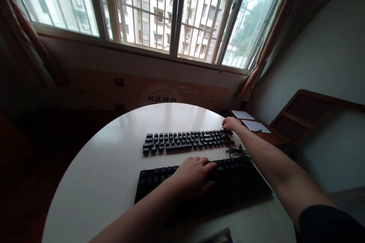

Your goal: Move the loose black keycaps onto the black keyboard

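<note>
near the table's edge (209, 111), right hand (231, 123) is by keycaps (188, 138).

Round glossy white table (94, 182). Left hand (196, 174) over a black rectangular keyboard (241, 184), near its back edge. Right hand (231, 123), fingers curled, at the back right end of loose black keycaps (178, 147) in rows. Thin black cable (238, 153), bundled, by the keyboard's right rear.

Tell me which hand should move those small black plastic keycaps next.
Probably the right hand: it's at the right end of those keycaps. The left hand is over the black rectangular keyboard.
</note>
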`<state>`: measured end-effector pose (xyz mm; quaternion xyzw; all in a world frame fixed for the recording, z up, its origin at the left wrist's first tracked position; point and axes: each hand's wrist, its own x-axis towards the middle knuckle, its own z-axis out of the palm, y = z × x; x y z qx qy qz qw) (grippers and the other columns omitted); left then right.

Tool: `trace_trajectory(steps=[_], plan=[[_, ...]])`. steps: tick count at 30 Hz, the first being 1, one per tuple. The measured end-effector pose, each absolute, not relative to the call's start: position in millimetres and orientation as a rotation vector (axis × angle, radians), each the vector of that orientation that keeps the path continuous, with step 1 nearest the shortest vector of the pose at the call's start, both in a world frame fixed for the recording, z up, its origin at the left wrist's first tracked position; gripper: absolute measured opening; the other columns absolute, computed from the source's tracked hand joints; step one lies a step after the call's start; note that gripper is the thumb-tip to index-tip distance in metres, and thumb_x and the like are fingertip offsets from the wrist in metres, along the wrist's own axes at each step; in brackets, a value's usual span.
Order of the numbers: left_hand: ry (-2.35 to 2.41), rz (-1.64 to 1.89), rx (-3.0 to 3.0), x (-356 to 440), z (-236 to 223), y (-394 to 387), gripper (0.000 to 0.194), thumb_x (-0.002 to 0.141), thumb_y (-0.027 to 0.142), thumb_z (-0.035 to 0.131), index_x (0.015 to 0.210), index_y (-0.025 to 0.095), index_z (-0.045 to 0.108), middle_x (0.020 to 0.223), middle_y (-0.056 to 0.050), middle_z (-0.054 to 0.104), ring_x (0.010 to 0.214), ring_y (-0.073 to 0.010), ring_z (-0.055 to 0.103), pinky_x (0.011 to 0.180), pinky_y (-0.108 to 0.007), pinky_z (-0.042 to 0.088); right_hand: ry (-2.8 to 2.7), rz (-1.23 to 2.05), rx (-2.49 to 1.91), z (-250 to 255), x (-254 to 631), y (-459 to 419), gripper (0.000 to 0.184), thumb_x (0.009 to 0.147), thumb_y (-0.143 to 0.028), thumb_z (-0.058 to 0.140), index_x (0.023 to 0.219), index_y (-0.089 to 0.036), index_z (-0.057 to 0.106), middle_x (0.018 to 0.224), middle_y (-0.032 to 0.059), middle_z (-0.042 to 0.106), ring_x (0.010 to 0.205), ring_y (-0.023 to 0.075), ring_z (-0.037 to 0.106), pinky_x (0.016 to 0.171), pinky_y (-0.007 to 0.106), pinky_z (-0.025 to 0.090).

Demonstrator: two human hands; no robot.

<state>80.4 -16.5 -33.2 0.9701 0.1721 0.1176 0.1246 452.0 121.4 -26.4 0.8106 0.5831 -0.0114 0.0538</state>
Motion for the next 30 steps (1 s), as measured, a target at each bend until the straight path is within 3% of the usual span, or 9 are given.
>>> trace_trajectory(steps=[9,20,30], plan=[[0.494,0.341,2.828,79.8,-34.1,-16.1,0.062,0.087,0.048,0.061,0.143,0.025,0.048,0.131,-0.011,0.061,0.114,-0.0327,0.06,0.097,-0.046,0.047,1.834,-0.122,2.478,-28.4,449.3,124.5,0.033,0.097,-0.035,0.061,0.125,-0.018,0.06,0.127,0.0096,0.061,0.106,0.0229,0.064,0.089,0.043,0.056],[0.495,0.331,2.823,79.4,-35.0,-15.9,0.062,0.088,0.049,0.059,0.144,0.025,0.047,0.133,-0.012,0.061,0.115,-0.0333,0.06,0.097,-0.047,0.047,1.973,-0.002,2.523,-15.0,452.0,130.1,0.032,0.098,-0.036,0.06,0.125,-0.019,0.061,0.129,0.0097,0.061,0.108,0.0228,0.063,0.091,0.044,0.055],[0.497,0.333,2.804,78.8,-32.9,-16.2,0.061,0.088,0.046,0.061,0.144,0.024,0.048,0.133,-0.012,0.06,0.116,-0.0335,0.059,0.099,-0.048,0.046,1.955,-0.336,2.395,-9.1,460.4,126.0,0.03,0.098,-0.036,0.06,0.122,-0.019,0.062,0.127,0.0085,0.062,0.106,0.0228,0.063,0.089,0.042,0.056]])
